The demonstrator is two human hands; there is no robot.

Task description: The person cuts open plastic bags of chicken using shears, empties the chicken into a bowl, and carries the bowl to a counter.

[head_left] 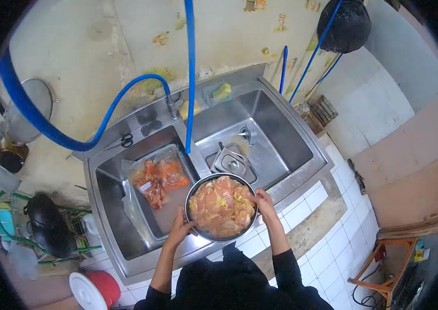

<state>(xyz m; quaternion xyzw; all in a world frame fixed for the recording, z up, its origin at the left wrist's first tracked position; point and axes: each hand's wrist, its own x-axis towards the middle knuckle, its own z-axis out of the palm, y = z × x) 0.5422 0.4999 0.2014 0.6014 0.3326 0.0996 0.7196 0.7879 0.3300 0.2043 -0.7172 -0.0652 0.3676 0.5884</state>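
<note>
Raw meat pieces [221, 206] fill a round metal bowl [221, 241] above the sink's front edge. My left hand [179, 229] grips the bowl's left side, and my right hand [264, 204] holds its right rim. Left of the bowl, in the left basin, a tray [152, 227] holds plastic bags of reddish meat [149, 183] and orange pieces [171, 172]. Behind the bowl, a small steel container with a lid [230, 162] stands in the right basin.
Blue hoses [190, 77] hang over the double sink [301, 178]. Scissors [126, 140] and a sponge [222, 92] lie on its back ledge. A dish rack with a black wok [48, 225] stands left, above a red bucket [106, 287]. An orange stool [384, 284] is at the lower right.
</note>
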